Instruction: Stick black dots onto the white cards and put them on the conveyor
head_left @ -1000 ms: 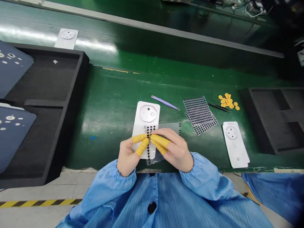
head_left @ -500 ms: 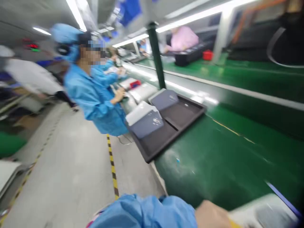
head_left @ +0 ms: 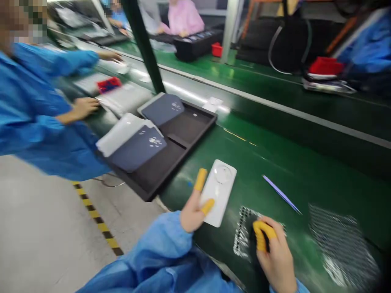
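Newly apart | left fingers [head_left: 200,180] spread at white panel [head_left: 220,193] | right fingers [head_left: 266,228] pressed together over dotted sheet [head_left: 243,232]

Tray [head_left: 191,124] left of panel [head_left: 220,191] on table [head_left: 275,156]; tweezers [head_left: 281,194] right, behind dot sheet [head_left: 242,234].

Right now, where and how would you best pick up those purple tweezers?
I'd pinch the purple tweezers mid-length, across their long sides, coming from above, probably with the nearer right hand. They lie flat on the green table, uncovered, and a mid-length grip should keep fingers off the narrow pointed tip.
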Demonstrator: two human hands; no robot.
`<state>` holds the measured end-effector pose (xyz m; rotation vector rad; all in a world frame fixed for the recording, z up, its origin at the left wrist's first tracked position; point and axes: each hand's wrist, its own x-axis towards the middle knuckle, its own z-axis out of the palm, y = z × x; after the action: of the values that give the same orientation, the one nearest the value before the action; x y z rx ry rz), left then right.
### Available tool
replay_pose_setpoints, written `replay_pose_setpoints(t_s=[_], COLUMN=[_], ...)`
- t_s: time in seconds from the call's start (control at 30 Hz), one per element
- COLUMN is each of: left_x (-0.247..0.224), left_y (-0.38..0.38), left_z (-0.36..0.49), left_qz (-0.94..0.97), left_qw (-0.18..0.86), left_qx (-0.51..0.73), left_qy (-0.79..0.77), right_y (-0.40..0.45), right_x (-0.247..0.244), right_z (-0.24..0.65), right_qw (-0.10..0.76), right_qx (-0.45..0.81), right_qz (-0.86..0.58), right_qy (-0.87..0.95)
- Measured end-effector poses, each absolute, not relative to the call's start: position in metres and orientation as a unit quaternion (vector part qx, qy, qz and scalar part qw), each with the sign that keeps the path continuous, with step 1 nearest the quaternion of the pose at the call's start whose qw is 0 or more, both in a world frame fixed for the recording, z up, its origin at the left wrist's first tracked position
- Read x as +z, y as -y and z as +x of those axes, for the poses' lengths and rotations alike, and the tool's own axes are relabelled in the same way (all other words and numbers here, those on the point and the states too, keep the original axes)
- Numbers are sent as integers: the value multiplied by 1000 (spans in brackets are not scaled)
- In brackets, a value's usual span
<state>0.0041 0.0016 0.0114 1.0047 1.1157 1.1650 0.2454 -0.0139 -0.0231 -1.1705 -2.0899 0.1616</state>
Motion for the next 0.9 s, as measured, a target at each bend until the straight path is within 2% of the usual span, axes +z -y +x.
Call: replay_pose_setpoints(t_s=[0.13,0.2,0.4,0.6,0.9], left_x=[22,31,51,53,50], left_y=[1,8,32,39,44], left_z=[4,18,54,53,52], left_qz=[294,284,354,439,498], left_qw=[769,797,732,657,619], left_qx=[436,422,455,449,424], left_qy=[-363,-326,-361,-417,-434], right_y=[14,11,11,18,21], right_x=[26,45,63,65,65], right_z=[227,218,211,213,208], right_qw=[388,407,368,347,348], right_qx=[0,-33,35,3,-29], right_qz=[-481,-487,-436,-417,-411], right_qy=[786,772,821,840,842])
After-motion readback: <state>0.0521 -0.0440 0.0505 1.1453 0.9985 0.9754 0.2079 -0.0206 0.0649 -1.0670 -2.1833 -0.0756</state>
